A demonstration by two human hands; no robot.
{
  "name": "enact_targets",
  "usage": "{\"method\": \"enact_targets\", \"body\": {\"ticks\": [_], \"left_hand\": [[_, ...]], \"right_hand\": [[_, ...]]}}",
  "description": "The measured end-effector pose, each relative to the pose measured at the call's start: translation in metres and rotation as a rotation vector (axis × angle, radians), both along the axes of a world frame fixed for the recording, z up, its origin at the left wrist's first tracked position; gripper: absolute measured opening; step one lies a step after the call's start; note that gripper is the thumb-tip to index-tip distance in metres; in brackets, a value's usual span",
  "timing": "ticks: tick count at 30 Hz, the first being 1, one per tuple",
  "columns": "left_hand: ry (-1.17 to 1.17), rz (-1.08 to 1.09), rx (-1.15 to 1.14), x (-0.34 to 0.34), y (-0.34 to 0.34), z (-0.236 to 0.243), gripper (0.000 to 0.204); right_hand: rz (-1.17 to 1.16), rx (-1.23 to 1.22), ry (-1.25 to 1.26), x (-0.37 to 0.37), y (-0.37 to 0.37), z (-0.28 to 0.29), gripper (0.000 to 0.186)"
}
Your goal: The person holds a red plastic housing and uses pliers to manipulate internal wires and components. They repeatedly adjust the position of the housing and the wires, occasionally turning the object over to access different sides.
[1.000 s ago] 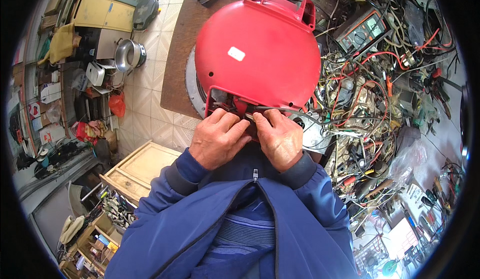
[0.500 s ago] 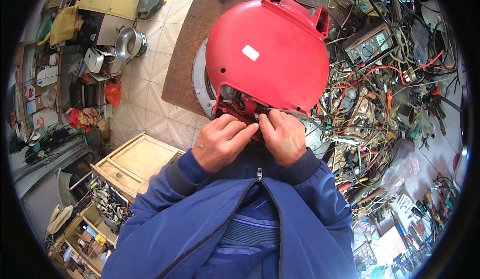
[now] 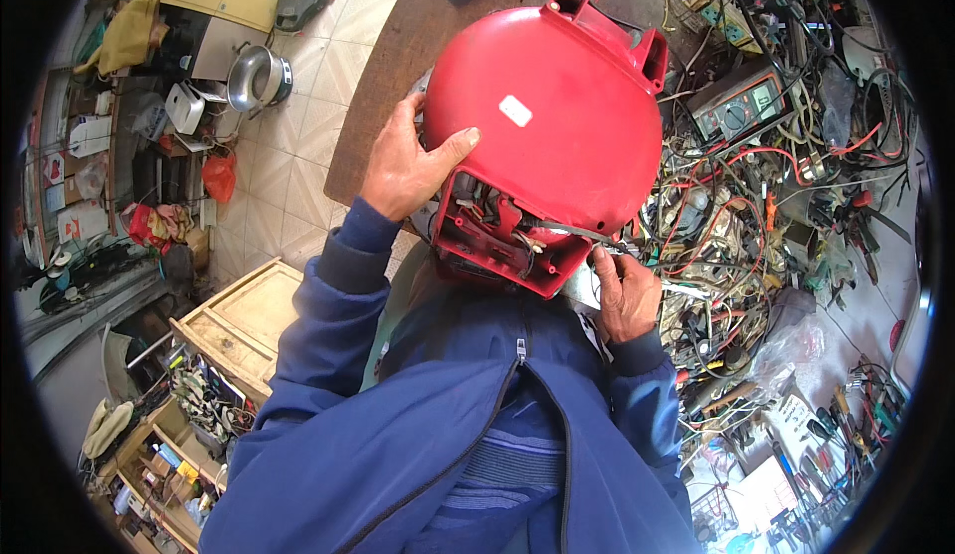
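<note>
Red housing (image 3: 557, 146), left hand (image 3: 406, 168) on its edge, right hand (image 3: 629, 297) beside

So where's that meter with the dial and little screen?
In the head view, the meter is toward the upper right, just right of the red housing, amid tangled wires.

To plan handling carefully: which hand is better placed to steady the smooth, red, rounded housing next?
Probably the left hand: its thumb lies on the red housing, fingers at its left side. The right hand is near its right edge.
</note>
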State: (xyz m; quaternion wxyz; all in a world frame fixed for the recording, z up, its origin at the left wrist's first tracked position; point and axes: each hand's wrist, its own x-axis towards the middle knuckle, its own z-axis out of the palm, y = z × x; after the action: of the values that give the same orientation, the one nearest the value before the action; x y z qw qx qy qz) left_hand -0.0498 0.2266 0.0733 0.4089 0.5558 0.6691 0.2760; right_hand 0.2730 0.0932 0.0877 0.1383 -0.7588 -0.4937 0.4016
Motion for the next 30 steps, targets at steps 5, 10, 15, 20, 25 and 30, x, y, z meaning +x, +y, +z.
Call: {"method": "enact_targets", "body": {"ticks": [5,10,15,20,25,30], "left_hand": [[0.073,0.009,-0.013,-0.001,0.013,-0.007,0.098],[-0.058,0.039,0.020,-0.004,0.007,-0.010,0.106],[-0.124,0.066,0.029,-0.001,0.008,-0.012,0.111],[-0.183,0.129,0.033,0.002,-0.001,-0.007,0.112],[-0.260,0.199,0.035,-0.006,-0.023,-0.012,0.104],[-0.349,0.198,0.086,-0.026,-0.044,-0.031,0.102]], "right_hand": [[-0.373,-0.073,0.537,0.003,-0.004,-0.048,0.070],[-0.478,-0.036,0.668,-0.004,0.002,-0.061,0.057],[-0.520,0.006,0.730,0.004,0.010,-0.068,0.046],[-0.542,0.232,0.848,-0.005,0.011,-0.082,0.063],[-0.540,0.196,0.894,-0.012,0.005,-0.074,0.074],[-0.452,0.191,0.737,-0.018,-0.007,-0.072,0.080]]}}
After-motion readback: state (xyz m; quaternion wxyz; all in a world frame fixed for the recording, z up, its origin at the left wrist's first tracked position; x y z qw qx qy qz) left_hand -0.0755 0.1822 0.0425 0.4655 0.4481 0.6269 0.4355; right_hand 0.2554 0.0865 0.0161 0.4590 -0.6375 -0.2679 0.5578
